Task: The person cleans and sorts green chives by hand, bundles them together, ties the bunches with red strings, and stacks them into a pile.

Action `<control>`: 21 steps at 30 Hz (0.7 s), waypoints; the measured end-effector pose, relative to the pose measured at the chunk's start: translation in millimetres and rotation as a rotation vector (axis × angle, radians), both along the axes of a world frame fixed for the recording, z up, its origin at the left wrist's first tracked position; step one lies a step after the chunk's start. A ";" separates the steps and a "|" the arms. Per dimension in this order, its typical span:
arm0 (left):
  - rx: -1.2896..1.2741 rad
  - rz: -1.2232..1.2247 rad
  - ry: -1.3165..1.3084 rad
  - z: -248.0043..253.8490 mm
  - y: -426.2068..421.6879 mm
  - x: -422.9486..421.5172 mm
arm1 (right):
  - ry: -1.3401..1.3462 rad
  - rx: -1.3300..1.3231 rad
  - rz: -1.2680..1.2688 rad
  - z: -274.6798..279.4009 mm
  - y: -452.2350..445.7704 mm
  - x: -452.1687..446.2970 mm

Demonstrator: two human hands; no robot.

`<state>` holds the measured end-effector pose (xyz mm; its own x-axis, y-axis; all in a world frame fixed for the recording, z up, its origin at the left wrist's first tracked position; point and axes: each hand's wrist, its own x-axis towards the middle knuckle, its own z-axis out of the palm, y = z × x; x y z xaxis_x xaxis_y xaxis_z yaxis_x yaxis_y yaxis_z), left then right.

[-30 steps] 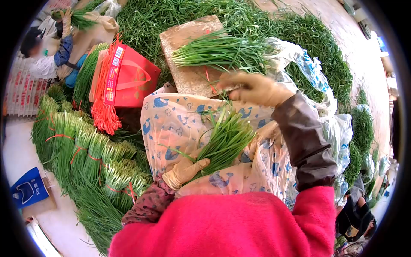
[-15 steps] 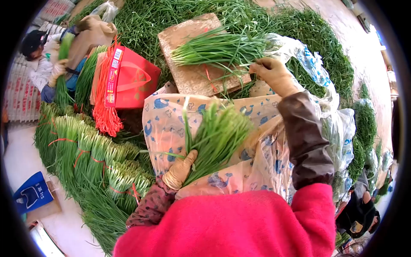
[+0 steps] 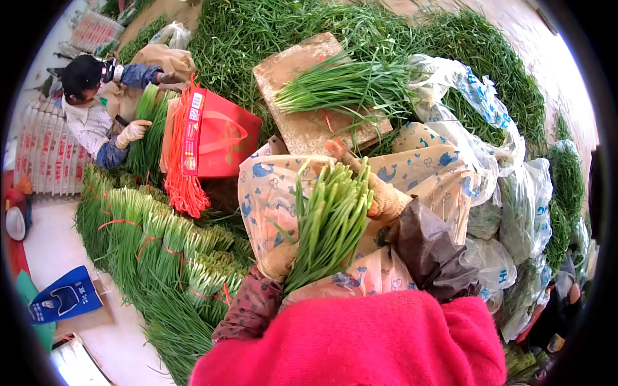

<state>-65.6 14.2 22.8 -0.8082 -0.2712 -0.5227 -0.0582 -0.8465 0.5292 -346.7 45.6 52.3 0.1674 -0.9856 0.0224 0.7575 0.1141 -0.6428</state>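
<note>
Holds a bunch of green stalks [image 3: 331, 225], slender, flat and slightly fanned, at a tilt in front of the pink, fuzzy sweater [image 3: 360, 341]. Clamps its lower part in the fingers of the gloved left hand [image 3: 278, 260], partly hidden behind the leaves. Brings the gloved right hand [image 3: 385, 201], ribbed and wrinkled at the glove, beside the upper ends, with one finger extended and the others too hidden to tell whether apart or together. Spreads below and around the bunch a thin, creased plastic sheet [image 3: 264, 177], peach-toned with blue whale shapes. Shows just beyond it a flat, squarish, brown-patterned board [image 3: 293, 132], with a loose pile of long stalks [image 3: 341, 83] lying across it. Stands to the left a boxy, smooth red bag [image 3: 228, 138] with a strap handle, beside a hank of stringy red ties [image 3: 187, 180]. Lies nearer, in rows, a stack of bound bundles [image 3: 154, 235], pale and blunt at the ends. Crumples on the right translucent plastic bags [image 3: 524, 212]. Sprawls behind, tangled, a green heap [image 3: 244, 45]. Sits at far left a co-worker [image 3: 93, 116], gloved hand on greens.
</note>
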 end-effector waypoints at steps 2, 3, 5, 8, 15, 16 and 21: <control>-0.110 -0.155 -0.019 -0.5 -4.1 -6.4 | -0.196 -0.009 0.049 -5.7 -3.4 3.9; -0.149 -0.209 -0.027 -0.5 -5.7 -9.0 | -0.196 -0.017 0.044 -6.7 -5.9 1.6; -0.175 -0.265 -0.055 0.0 -7.2 -16.5 | -0.174 -0.022 0.185 -4.8 -7.0 -5.8; -0.069 -0.169 -0.103 6.0 -11.7 -27.8 | -0.207 -0.037 0.302 -0.9 -4.2 -12.2; -0.184 0.266 -0.035 40.6 -37.6 -11.7 | -0.167 -0.015 0.217 -11.6 4.1 -14.4; -0.231 0.213 -0.207 52.9 -46.9 -4.9 | -0.127 -0.002 0.197 -10.5 4.9 -15.3; -1.027 0.041 -0.596 65.3 -68.2 31.4 | -0.040 -0.053 0.191 -30.8 -1.7 -16.8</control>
<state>-34.2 -54.0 88.1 -0.4926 -0.8027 -0.3362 -0.5079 -0.0486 0.8601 -363.5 44.0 21.5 0.3488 -0.9334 0.0840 0.7508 0.2246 -0.6212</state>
